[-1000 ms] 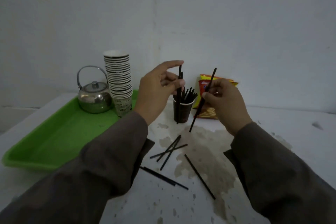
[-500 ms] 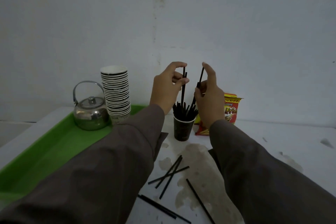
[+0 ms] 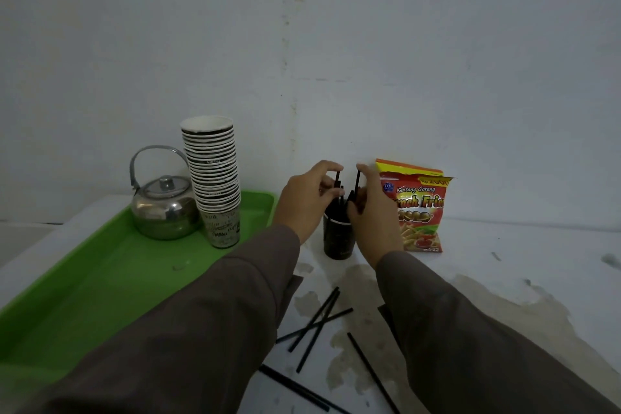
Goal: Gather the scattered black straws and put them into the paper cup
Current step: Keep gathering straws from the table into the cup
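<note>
A dark paper cup (image 3: pixel 338 239) stands on the white table between my two hands, with several black straws standing in it. My left hand (image 3: pixel 304 202) pinches black straws (image 3: pixel 336 182) upright over the cup's left rim. My right hand (image 3: pixel 371 212) pinches another black straw (image 3: pixel 357 182) upright over the right rim. The straws' lower ends reach into the cup. Several loose black straws (image 3: pixel 317 323) lie scattered on the table near my sleeves, one of them (image 3: pixel 371 371) by my right forearm.
A green tray (image 3: pixel 100 279) at the left carries a steel kettle (image 3: pixel 161 208) and a tall stack of paper cups (image 3: pixel 213 178). A snack bag (image 3: pixel 418 212) stands just right of the cup. A brownish stain (image 3: pixel 470 296) spreads over the table.
Both hands have come down with their straws, from well above the cup to its rim. The straw ends now sit inside the cup.
</note>
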Available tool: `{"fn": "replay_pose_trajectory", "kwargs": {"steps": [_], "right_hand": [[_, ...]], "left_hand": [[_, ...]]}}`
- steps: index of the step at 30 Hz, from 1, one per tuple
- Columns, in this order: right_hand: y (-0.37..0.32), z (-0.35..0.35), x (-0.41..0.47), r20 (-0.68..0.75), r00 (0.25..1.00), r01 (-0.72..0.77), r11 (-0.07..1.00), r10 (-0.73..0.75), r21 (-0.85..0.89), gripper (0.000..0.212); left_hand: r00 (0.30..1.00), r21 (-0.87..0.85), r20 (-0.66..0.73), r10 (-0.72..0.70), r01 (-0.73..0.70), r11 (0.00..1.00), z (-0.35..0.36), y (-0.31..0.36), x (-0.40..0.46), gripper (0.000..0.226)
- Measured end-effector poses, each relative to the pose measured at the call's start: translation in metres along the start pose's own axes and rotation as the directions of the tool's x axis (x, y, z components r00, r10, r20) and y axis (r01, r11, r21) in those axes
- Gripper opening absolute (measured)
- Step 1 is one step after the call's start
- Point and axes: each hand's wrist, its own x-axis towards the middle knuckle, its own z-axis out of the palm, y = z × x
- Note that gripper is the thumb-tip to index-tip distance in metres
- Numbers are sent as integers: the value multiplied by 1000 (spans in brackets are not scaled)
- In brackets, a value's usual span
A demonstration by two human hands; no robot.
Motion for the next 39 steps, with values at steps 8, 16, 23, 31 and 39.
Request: {"fn": "replay_pose_trajectory", "kwargs": {"steps": [8,16,23,31,39], "right_hand": [[-1,-3,-1,28,1000,-7,1000,7,-4,56],[-9,-12,18,-76,997,-5,1000,7,29,58],[-13,-16,30,-101,995,-1,999,6,49,58],[-9,-10,24,-22,1000,-2,1000,1,-11,53],[-5,-13,14,41,997,70,964,-62,-258,26]], "left_hand": [[999,-62,-45,-7,4,998,-6,11,8,30],[998,-151,-55,31,-39,988,-17,37,30,28],[996,-124,-82,34,-44,991,-16,35,35,28],[996,44,84,16,-20,999,-5,13,21,24],[986,219,132,102,-129,967,-3,3,10,20]]}}
